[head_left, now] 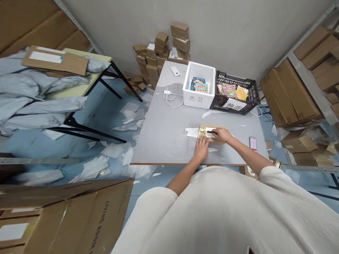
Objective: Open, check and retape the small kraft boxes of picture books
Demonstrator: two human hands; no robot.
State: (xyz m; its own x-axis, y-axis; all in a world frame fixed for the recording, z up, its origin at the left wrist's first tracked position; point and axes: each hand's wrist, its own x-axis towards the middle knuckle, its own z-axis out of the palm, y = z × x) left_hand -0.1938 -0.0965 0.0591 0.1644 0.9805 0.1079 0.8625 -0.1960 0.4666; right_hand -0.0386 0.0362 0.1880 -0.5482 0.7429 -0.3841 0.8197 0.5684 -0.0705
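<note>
A small cardboard box (pixel 217 126) lies on the grey table (pixel 159 141), with a white label and shiny tape on it. My right hand (pixel 221 134) is closed around a box cutter (pixel 211 132), which has a dark handle and points left over the taped end of the box. The fingers of my left hand (pixel 202 147) are stretched out against the near left edge of the box. A white paper strip (pixel 191 132) sticks out to the left of the box.
Behind the box stand a white foam bin (pixel 197 100) and a black plastic crate (pixel 238 106), both holding books. A phone (pixel 253 144) lies at right, a white charger with cable (pixel 167 92) at left. Stacked cartons (pixel 152 72) line the wall; paper scraps (pixel 113 150) litter the floor.
</note>
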